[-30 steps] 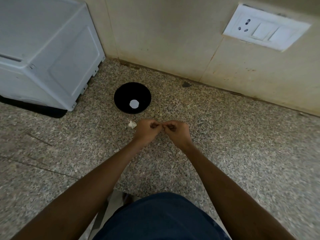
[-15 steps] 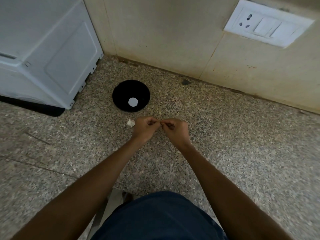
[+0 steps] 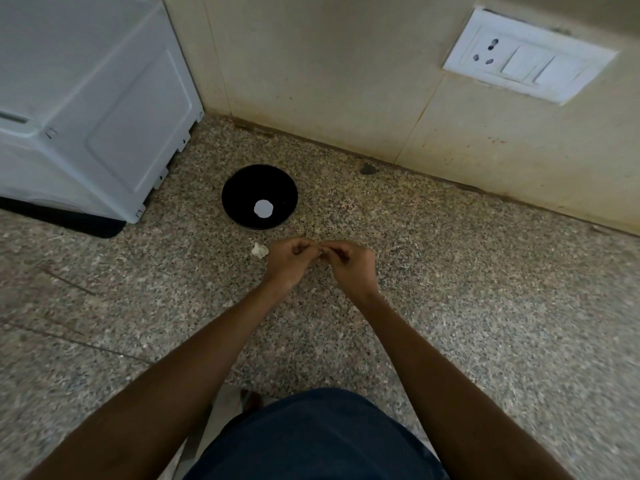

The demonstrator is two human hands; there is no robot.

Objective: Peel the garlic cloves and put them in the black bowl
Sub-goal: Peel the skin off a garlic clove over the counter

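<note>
A speckled granite tabletop [image 3: 450, 289] runs to a beige tiled wall with a white switch plate [image 3: 526, 55]; a white appliance [image 3: 86, 98] stands at the left. The left hand [image 3: 289, 263] and right hand [image 3: 349, 266] meet fingertip to fingertip, each grip narrow, pinching something too small to make out, probably a garlic clove being skinned. The black bowl [image 3: 239, 188] sits just beyond, near enough for dropping cloves in. A pale scrap [image 3: 259, 250], clove or skin, lies beside the left hand.
</note>
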